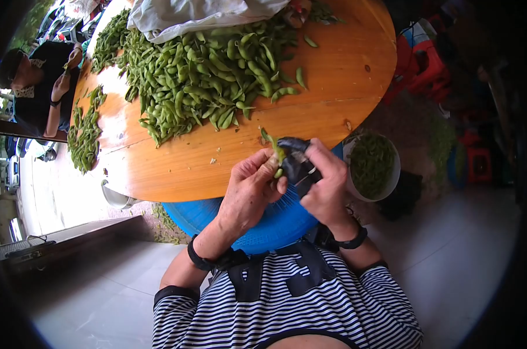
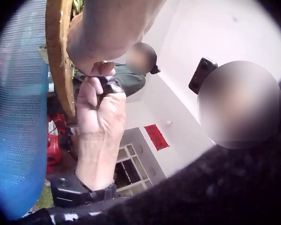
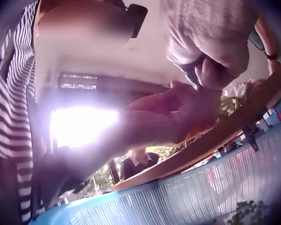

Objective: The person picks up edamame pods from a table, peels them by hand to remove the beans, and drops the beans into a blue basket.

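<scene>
Pod (image 1: 270,139), green and slim, is at the fingertips of the left hand (image 1: 247,189) in the head view, its lower part hidden by the fingers. That hand clamps it between thumb and bent fingers; the right hand (image 1: 327,186), its fingers curled, grips a black thing (image 1: 299,168) against the pod, and what this is I cannot make out. Taking the hands as the clock's centre, a big heap (image 1: 199,81) of pods lies at 11 o'clock on the table (image 1: 333,70), partly hidden by a white cloth (image 1: 199,17) that the top edge cuts off. A smaller heap (image 1: 84,136) lies toward 10 o'clock, near a person (image 1: 42,87) cut off by shadow. At 3 o'clock on the floor a white bucket (image 1: 348,152) holds dull green pieces, too small to name surely. At 6 o'clock a blue basket (image 1: 275,224) is half covered by the arms, its contents out of sight. In the left wrist view both hands meet at 11 o'clock; the left one's grip is mostly hidden, the right's fingers curl at the black thing, and the basket's mesh wall fills 9 o'clock. In the right wrist view the hands, blurred, touch at 1 o'clock; the pod cannot be told apart. Dark green bits (image 3: 248,213) show at 5 o'clock by the basket wall, inside or beyond it unclear.
</scene>
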`<action>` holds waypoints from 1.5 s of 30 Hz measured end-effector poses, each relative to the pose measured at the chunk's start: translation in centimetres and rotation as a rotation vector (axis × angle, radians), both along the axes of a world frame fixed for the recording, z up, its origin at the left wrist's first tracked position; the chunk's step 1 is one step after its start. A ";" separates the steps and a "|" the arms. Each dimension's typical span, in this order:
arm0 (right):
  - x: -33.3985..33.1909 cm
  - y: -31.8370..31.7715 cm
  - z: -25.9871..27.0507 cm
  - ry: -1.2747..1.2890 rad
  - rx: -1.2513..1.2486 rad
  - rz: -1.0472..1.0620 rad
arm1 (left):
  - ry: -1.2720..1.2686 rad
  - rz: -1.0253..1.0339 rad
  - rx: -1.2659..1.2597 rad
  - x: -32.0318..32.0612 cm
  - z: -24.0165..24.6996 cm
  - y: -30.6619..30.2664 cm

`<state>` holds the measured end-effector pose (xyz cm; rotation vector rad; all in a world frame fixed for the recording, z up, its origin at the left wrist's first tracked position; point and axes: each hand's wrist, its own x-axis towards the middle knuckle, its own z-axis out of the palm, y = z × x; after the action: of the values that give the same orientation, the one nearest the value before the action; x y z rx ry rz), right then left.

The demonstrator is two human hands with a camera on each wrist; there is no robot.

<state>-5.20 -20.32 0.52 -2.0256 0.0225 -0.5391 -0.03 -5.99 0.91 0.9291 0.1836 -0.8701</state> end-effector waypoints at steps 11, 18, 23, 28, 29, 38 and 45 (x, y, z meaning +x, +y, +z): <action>-6.1 -10.7 0.0 0.059 0.470 -0.130 | -1.025 -0.820 0.167 3.9 1.1 2.9; -9.1 -15.3 1.7 0.434 -0.460 -0.708 | -1.804 -0.252 0.855 8.6 0.7 -2.9; -7.5 -13.2 0.9 0.284 -0.295 -0.527 | -1.948 -0.290 1.072 10.4 -1.7 -4.8; -3.3 -7.6 1.6 0.196 -0.044 -0.168 | -1.870 -0.293 0.993 9.4 -0.5 -3.6; -2.6 -6.5 1.3 0.205 0.128 -0.120 | -1.872 -0.291 0.992 8.6 0.3 -3.2; -0.2 -1.9 0.5 0.360 1.079 0.361 | -0.547 -0.180 0.265 3.2 1.5 1.1; -0.2 -1.3 0.1 0.401 1.097 0.390 | -0.853 0.072 0.189 1.1 -1.8 1.0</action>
<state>-5.44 -21.60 0.66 -0.9812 0.1309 0.1496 1.06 -4.94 -0.92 1.3853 -0.4415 -0.3358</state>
